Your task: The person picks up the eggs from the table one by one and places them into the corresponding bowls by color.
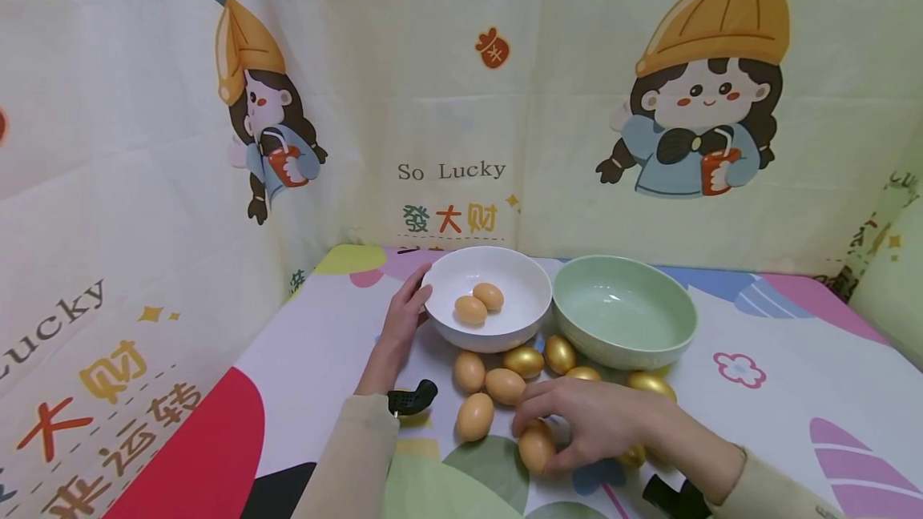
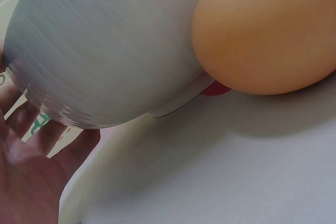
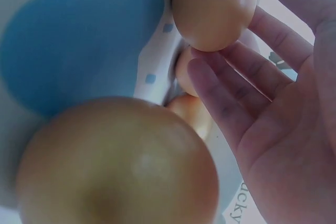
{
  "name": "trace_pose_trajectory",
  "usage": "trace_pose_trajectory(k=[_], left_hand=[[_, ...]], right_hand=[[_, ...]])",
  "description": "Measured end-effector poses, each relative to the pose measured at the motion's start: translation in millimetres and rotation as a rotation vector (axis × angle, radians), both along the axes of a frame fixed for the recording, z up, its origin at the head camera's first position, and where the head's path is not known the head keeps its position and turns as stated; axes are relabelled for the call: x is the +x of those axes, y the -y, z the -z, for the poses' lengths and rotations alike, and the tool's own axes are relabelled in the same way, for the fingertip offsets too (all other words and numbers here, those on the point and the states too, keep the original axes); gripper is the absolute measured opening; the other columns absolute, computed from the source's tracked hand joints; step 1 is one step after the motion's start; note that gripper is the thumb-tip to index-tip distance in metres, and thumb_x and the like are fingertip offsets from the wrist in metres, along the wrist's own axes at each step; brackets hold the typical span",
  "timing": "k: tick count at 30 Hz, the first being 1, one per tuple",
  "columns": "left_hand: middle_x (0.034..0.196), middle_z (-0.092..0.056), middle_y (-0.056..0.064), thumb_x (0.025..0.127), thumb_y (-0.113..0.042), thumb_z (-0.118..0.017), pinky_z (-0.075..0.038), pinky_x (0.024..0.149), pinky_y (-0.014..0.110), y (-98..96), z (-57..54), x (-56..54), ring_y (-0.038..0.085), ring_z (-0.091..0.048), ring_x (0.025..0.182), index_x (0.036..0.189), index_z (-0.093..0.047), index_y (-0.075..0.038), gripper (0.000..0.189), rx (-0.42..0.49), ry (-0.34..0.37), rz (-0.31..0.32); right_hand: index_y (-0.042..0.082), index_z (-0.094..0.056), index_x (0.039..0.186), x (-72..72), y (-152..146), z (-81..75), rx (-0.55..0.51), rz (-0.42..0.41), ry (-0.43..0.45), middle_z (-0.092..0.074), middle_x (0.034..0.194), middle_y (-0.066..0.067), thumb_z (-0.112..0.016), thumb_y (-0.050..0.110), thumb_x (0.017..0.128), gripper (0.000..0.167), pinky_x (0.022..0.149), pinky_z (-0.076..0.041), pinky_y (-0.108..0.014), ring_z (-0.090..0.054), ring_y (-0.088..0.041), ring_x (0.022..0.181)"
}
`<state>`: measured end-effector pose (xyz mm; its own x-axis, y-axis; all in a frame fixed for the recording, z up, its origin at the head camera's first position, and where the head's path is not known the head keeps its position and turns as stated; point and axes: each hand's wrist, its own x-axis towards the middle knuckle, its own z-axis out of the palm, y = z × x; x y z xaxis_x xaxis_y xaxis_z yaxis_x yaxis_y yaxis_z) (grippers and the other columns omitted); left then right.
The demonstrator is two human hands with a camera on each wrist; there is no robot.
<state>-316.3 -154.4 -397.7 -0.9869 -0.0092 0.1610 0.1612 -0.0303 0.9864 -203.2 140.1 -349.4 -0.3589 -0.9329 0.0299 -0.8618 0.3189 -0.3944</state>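
Observation:
My left hand (image 1: 405,319) rests against the left side of a white bowl (image 1: 490,335), its fingers fairly straight along the outer wall in the left wrist view. Two brown eggs (image 1: 470,310) lie inside that bowl. On the table, my right hand (image 1: 594,416) pinches a brown egg (image 1: 537,448) between thumb and fingers; the right wrist view shows the fingers around this egg (image 3: 215,11). Just left of it lie more brown eggs, one upper left (image 1: 469,372), one in the middle (image 1: 505,386) and one nearer me (image 1: 475,417).
A green bowl (image 1: 623,352) stands right of the white one. Several golden eggs (image 1: 560,354) lie before the bowls, some partly hidden by my right hand and forearm. A printed cloth (image 1: 562,102) hangs behind the patterned table (image 1: 764,423).

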Motion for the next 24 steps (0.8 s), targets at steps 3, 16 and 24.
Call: trace_pose_trajectory(k=[3,16,24], left_hand=[[0.16,-0.037,0.006,0.104,-0.025,-0.05,-0.041,0.107,0.052,0.0,-0.1,-0.1,0.029,-0.045,0.137,0.156,-0.041,-0.017,0.053,-0.003,0.004,-0.004],[0.16,-0.036,0.004,0.105,-0.026,-0.05,-0.04,0.108,0.052,-0.7,-0.4,-0.2,0.028,-0.043,0.138,0.155,-0.042,-0.019,0.052,-0.004,0.005,-0.003],[0.16,-0.037,0.003,0.105,-0.027,-0.05,-0.041,0.107,0.051,-0.6,-0.6,-0.1,0.027,-0.043,0.138,0.155,-0.043,-0.021,0.051,-0.007,0.011,-0.01]], right_hand=[[0.024,-0.069,0.119,0.0,0.8,0.4,0.001,-0.009,-0.003,-0.059,0.117,0.02,-0.083,0.025,0.083,0.038,0.093,-0.048,-0.022,-0.052,0.002,0.108],[0.022,-0.069,0.119,-2.5,-0.1,0.0,-0.012,-0.028,0.026,-0.06,0.118,0.019,-0.082,0.017,0.082,0.04,0.092,-0.048,-0.022,-0.053,0.002,0.108],[0.024,-0.07,0.12,-8.9,-4.7,-10.8,-0.037,0.024,0.11,-0.061,0.118,0.019,-0.081,0.017,0.083,0.04,0.09,-0.05,-0.025,-0.055,0.0,0.106]])
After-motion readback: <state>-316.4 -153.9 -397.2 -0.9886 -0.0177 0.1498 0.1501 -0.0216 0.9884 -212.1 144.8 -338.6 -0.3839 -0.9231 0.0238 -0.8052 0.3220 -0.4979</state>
